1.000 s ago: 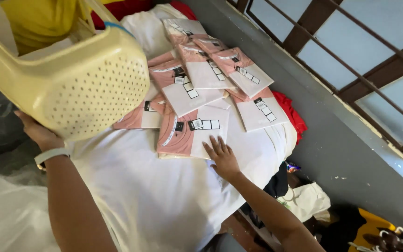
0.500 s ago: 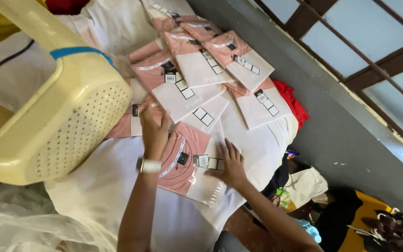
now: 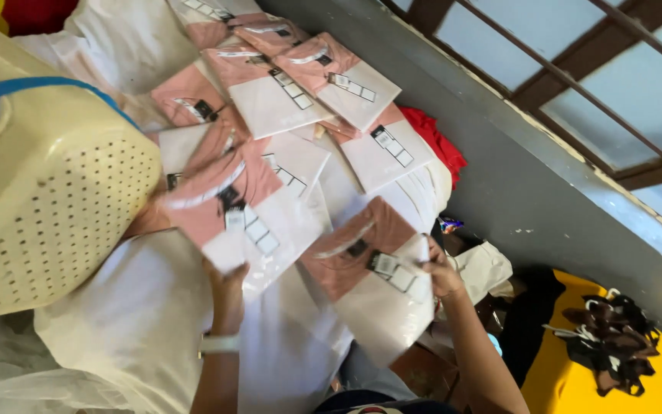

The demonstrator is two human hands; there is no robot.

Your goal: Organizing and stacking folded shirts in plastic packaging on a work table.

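Note:
My left hand (image 3: 229, 290), with a white watch on the wrist, grips the lower edge of a bagged pink garment (image 3: 233, 201) and holds it up over the white pile. My right hand (image 3: 443, 270) holds a second bagged pink garment (image 3: 365, 270) by its right edge, lower and to the right. Both packets are clear plastic with white card and small labels. Several more of the same packets (image 3: 293, 84) lie fanned out across the top of the pile beyond my hands.
A cream perforated plastic basket (image 3: 47, 192) fills the left side, close to my left arm. White cloth (image 3: 128, 322) covers the pile. A grey wall (image 3: 545, 184) with a barred window runs along the right; yellow and dark clothes (image 3: 614, 345) lie below it.
My left hand has left the basket and picked up one pink packet. My right hand, flat on a packet before, now lifts another toward the right. The view has shifted closer.

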